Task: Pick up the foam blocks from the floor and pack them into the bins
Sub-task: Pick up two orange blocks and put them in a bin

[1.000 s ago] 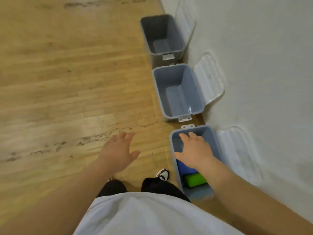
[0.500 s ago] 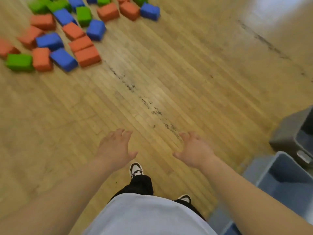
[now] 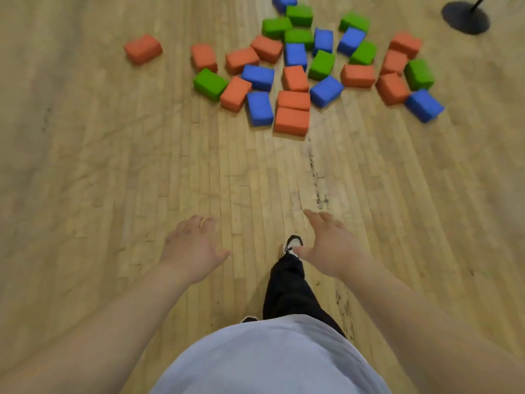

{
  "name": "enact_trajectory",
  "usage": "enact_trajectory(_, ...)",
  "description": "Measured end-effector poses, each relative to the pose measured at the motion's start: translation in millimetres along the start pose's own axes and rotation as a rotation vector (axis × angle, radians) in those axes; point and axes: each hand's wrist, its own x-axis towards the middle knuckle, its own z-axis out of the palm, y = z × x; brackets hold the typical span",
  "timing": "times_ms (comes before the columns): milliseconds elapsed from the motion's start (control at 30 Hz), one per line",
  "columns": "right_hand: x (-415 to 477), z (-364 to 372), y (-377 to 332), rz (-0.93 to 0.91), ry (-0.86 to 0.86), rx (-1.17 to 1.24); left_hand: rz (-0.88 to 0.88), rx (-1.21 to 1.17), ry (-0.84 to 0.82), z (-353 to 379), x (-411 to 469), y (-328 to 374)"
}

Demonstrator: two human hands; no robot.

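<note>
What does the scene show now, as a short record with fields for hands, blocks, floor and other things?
floor: wooden boards with dark scuff marks
left hand: open, holds nothing
right hand: open, holds nothing
foam blocks: orange, blue and green, scattered on the floor ahead, apart from both hands
lone orange block: left of the pile, touching no other
bins: not in view
black round base: upper right corner

Left grip (image 3: 193, 248) & right grip (image 3: 332, 245) held out empty, fingers relaxed, over wood floor (image 3: 113, 166), well apart from orange/blue/green foam blocks (image 3: 291, 120) scattered ahead, w/ black round base (image 3: 466, 17) top right.
</note>
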Motion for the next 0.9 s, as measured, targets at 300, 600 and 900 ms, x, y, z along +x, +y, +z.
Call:
enact_trajectory(300, 170.2, -114.1, -11.5, -0.179, -0.045, -0.077, -0.180, -0.117, 0.003, -77.3, 120.2, 18.8)
enact_trajectory(600, 297.0, -209.8, -71.0, -0.311, -0.056, -0.218, -0.316, -0.190, 0.052, -149.1, 205.7, -15.1)
enact_trajectory(900, 445.4, -248.2, -200.0, -0.363, -0.078, -0.294, -0.398, -0.256, 0.083, -214.8, 328.9, -126.5)
